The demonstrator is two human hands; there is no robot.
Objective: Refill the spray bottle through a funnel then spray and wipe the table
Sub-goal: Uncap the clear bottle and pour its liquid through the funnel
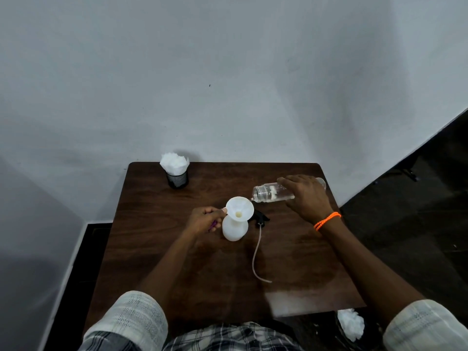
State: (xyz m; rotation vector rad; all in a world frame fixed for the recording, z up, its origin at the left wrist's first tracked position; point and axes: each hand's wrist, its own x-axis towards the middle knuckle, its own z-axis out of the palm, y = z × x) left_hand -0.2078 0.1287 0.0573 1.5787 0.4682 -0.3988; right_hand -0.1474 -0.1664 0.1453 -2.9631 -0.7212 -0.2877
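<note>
A white spray bottle body (235,229) stands upright mid-table with a white funnel (239,210) seated in its neck. My left hand (204,220) pinches the funnel's small side tab; something purple shows under its fingers. My right hand (305,196) grips a clear plastic bottle (268,193), tipped on its side with the open mouth over the funnel's right rim, a thin stream running in. The black spray head (260,217) lies on the table behind the funnel, its clear dip tube (255,254) curling toward me.
A black mesh cup holding white tissues (176,171) stands at the far left corner of the dark wooden table (192,269). On the floor by the near right corner sits a dark bin with crumpled white tissue (350,324). A wall rises behind the table.
</note>
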